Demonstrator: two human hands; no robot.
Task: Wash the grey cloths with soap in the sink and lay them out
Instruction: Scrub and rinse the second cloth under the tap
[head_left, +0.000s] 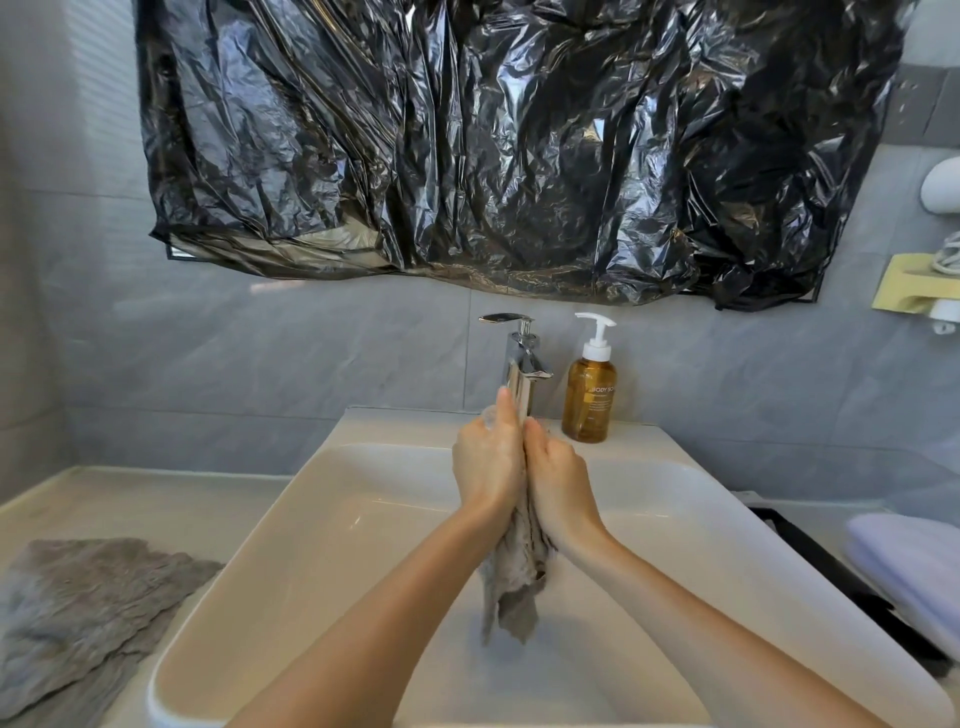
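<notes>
Cloth (514, 582) hangs mid-frame over sink (363, 452), pressed between left hand (488, 467) — fingers straight — and right hand (558, 478), fingers curled onto it. Rub palms in opposing strokes along its full length; keep drips off cloths (88, 597) at lower left.

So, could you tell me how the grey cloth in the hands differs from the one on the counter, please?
The held cloth is bunched and hangs into the sink, pressed between the left hand and right hand; the counter cloth lies spread flat, untouched. The held cloth looks wet, the counter cloth drier. Both are grey and crinkled.
</notes>
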